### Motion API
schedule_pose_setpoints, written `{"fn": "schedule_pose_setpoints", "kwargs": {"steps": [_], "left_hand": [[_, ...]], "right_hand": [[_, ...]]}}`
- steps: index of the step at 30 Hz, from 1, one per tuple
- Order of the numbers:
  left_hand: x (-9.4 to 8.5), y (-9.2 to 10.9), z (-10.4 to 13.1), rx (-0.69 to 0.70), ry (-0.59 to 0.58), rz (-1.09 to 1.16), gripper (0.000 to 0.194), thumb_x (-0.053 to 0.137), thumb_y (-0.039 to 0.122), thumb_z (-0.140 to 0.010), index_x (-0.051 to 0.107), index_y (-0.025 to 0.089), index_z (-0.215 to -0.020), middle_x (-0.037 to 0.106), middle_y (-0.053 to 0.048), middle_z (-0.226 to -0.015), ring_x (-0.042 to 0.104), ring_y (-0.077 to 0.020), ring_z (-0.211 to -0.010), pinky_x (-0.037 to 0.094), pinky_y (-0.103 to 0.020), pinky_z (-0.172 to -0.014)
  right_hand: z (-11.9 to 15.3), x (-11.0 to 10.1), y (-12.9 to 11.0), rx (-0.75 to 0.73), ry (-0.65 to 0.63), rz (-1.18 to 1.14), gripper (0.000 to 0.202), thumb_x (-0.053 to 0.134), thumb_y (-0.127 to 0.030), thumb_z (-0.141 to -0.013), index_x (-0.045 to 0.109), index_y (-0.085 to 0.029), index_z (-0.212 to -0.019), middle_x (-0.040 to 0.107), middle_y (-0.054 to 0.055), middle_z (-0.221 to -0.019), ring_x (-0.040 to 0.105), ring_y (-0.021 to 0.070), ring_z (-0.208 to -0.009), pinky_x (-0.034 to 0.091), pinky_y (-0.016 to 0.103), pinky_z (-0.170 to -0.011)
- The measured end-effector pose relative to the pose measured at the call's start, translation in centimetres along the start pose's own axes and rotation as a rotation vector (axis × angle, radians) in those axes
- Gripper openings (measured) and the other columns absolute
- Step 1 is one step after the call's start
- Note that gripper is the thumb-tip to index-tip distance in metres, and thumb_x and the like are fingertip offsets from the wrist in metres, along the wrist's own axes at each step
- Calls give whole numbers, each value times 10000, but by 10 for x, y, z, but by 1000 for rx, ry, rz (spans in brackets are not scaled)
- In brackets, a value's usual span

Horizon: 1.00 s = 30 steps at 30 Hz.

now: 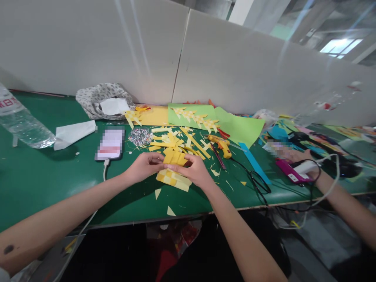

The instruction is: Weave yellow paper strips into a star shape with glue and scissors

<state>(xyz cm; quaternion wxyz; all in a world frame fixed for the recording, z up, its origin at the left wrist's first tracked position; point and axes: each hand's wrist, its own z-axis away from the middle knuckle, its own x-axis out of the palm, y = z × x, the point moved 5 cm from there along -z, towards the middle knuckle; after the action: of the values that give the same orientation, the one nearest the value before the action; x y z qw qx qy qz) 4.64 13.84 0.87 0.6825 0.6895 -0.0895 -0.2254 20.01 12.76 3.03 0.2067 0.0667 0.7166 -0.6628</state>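
Pinched by left hand (147, 166) and right hand (196, 169), near the front edge of the green table (132, 203): a yellow weave (173, 178). In each grip, thumb and fingers pressed together on the plain yellow upper part, with the checked part lying toward six o'clock. Probably all one piece, though hard to be sure behind the fingers.

Done so far, judging by the look: the two-tone check along the lower part. Not yet finished: the uneven edge at five o'clock and the plain bands above.

Taking the weave as centre, at one o'clock on green paper (241, 127): a row of spiky checked pieces (195, 118), seemingly complete. At eleven, near the wall, another such piece (132, 116). At twelve, just beyond the fingers, a heap of loose strips (170, 141). At two, untouched, glue gun (221, 145) and cutter (217, 156).
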Motion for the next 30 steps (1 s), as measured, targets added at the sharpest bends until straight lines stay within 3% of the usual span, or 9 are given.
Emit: {"fn": "schedule_pose_setpoints", "kwargs": {"steps": [2, 7, 11, 19, 25, 30], "left_hand": [[1, 0, 1, -6, -17, -34, 250, 641, 396, -695, 588, 167, -779, 614, 23, -613, 545, -110, -552, 385, -200, -506], [5, 1, 2, 9, -40, -60, 244, 656, 381, -689, 601, 166, -791, 657, 2, -672, 589, -128, -622, 428, -211, -569], [3, 6, 2, 89, 7, -76, 240, 640, 388, -706, 632, 173, -813, 671, -29, -838, 615, -154, -782, 471, -243, -714], [1, 4, 0, 83, 24, -94, 277, 646, 382, -696, 633, 183, -887, 663, -41, -913, 617, -179, -832, 501, -284, -758], [-3, -1, -1, 7, 73, -37, 268, 671, 326, -673, 610, 176, -886, 670, -20, -795, 627, -149, -726, 504, -265, -712], [-4, -5, -1, -11, 52, -26, 292, 687, 348, -658, 616, 194, -895, 678, -9, -741, 630, -152, -694, 500, -267, -689]], "right_hand": [[1, 1, -3, -11, -7, -19, 312, 721, -430, -584, 682, -210, -802, 650, 12, -756, 577, 163, -648, 441, 270, -549], [1, -4, -6, -72, 113, 91, 252, 699, -423, -609, 628, -182, -627, 579, -5, -621, 501, 127, -562, 376, 246, -500], [0, -5, -5, -104, 163, 99, 293, 653, -472, -647, 591, -188, -613, 553, -3, -606, 463, 121, -540, 355, 246, -483], [-8, -6, 0, -99, 258, 46, 317, 671, -462, -628, 533, -186, -559, 465, -30, -537, 401, 101, -510, 322, 231, -462], [-16, -1, 9, -68, 212, -36, 314, 663, -482, -629, 625, -178, -696, 591, 10, -658, 497, 129, -573, 397, 249, -511], [-16, -3, 6, -109, 242, -4, 324, 654, -500, -633, 612, -180, -660, 564, 12, -663, 504, 134, -596, 401, 250, -515]]}}
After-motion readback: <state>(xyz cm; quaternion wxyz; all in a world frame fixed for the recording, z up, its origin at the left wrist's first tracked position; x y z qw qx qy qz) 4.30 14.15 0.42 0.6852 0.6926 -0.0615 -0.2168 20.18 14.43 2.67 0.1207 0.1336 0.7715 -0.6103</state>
